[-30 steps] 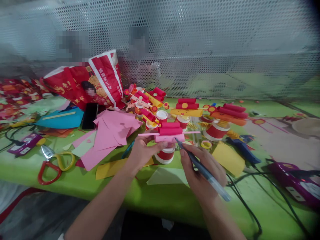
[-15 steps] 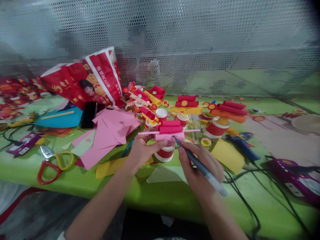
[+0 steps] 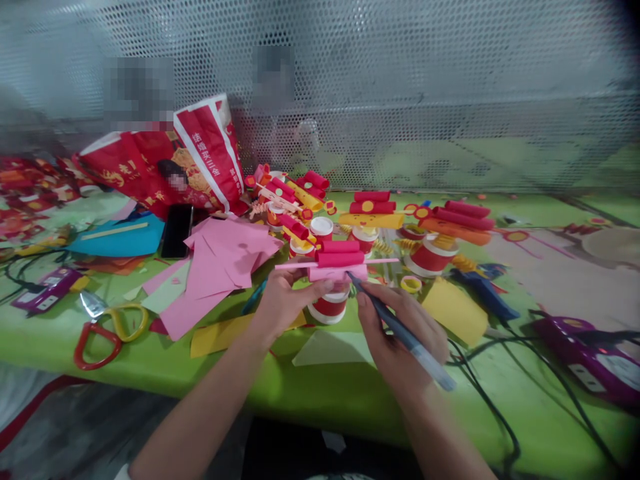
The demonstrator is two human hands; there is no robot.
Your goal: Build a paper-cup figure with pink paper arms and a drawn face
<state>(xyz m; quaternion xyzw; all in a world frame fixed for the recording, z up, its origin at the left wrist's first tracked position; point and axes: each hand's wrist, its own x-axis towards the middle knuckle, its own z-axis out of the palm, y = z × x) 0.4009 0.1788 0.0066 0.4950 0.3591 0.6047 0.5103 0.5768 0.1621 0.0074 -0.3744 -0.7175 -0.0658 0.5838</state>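
My left hand grips the left end of a paper figure, with its thumb on the front of the pink roll. Red paper rolls and a thin pink strip sit above that roll, and a red cup with white rims is beneath it. My right hand is closed round a dark grey marker, whose tip meets the pink roll. Similar figures with yellow and orange rolls, such as the yellow one, stand just behind.
Pink paper sheets, a black phone and scissors lie to the left. A red bag stands before a perforated metal panel. Cables trail by a purple power strip and a blue glue gun on the right.
Both hands keep almost the same pose, and the marker tip stays on the pink roll. Only a very slight shift of the whole view shows.
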